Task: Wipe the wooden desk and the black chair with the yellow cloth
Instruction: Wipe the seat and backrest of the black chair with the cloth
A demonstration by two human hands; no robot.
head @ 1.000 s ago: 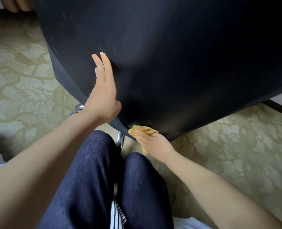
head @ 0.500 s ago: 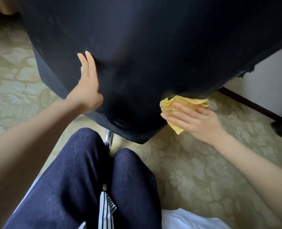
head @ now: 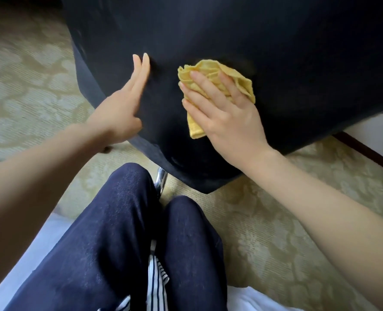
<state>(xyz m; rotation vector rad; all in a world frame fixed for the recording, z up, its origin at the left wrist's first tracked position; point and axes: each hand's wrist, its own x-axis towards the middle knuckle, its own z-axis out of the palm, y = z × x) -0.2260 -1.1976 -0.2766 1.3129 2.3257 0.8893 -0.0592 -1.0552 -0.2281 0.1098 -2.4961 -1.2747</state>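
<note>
The black chair fills the upper part of the head view, its dark fabric surface facing me. My right hand presses the crumpled yellow cloth flat against that surface, fingers spread over it. Just left of the cloth, my left hand rests edge-on against the chair with fingers straight and together, holding nothing. The wooden desk is out of sight.
A chrome chair leg shows below the chair's lower edge, right by my knees in dark jeans. Patterned beige carpet surrounds the chair. A white wall with dark baseboard runs at the right.
My right hand has carried the yellow cloth from the chair's lower edge, out to the right, then up onto the fabric surface. The left hand stays on the chair.
</note>
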